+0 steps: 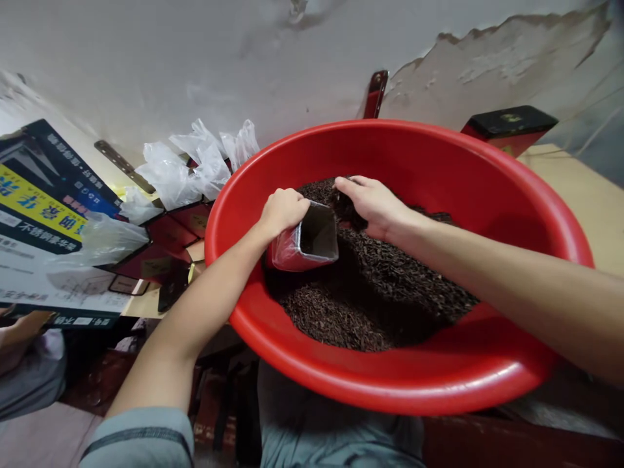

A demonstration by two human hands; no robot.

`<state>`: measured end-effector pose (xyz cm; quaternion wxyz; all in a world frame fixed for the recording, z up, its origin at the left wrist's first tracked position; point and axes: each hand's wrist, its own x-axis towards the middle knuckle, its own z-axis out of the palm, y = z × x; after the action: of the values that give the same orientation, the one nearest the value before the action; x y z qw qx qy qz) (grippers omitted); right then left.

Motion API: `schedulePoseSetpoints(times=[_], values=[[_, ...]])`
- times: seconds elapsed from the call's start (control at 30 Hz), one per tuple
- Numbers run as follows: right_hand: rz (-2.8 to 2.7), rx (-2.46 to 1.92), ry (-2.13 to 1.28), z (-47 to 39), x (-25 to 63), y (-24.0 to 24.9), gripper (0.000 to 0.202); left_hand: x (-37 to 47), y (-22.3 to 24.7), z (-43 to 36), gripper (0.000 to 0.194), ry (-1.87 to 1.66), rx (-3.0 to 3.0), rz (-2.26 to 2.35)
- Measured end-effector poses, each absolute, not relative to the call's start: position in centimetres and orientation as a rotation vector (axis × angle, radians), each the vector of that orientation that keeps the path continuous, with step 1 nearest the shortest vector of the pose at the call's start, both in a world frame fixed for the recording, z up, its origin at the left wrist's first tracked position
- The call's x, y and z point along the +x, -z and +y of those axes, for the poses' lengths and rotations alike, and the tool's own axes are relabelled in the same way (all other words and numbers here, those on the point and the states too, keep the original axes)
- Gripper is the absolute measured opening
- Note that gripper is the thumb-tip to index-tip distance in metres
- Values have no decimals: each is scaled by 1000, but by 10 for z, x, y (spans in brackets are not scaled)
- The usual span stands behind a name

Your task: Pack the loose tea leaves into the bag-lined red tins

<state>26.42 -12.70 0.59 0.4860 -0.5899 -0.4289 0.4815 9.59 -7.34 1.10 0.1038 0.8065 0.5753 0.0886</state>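
Note:
A large red basin (400,393) holds a bed of dark, loose dried leaves (336,318) that look like tea. My left hand (284,211) grips a red box (287,250) by its side near the open end. That box lies tilted inside the basin, its silver-edged mouth facing right, toward my other hand. My right hand (373,205) is curled round a clump of the dark leaves (348,207), just right of the box mouth and above the heap. Its lower fingers are partly hidden by the leaves.
Left of the basin stand several dark red boxes (160,257) with clear plastic bags (168,175) sticking out. A printed carton (43,227) is at far left, beside another person's hand (29,325). A black-lidded box (509,127) stands behind the basin at right, on the wooden table (602,214).

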Motion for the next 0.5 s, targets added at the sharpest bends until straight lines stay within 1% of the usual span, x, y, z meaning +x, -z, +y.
schedulePoseSetpoints(times=[0.17,0.27,0.4,0.5], values=[[-882,-1211,-1412,-148,243,3,4,102,-12,-77,41,-225,2375,1728],[-925,-1134,-1455,-151,244,10,16,100,-12,-75,41,-224,2386,1709],[-1036,-1137,-1441,-151,244,12,32,97,-12,-74,43,-227,2360,1695],[-1152,-1194,-1447,-149,248,4,38,97,-13,-74,42,-222,2357,1695]])
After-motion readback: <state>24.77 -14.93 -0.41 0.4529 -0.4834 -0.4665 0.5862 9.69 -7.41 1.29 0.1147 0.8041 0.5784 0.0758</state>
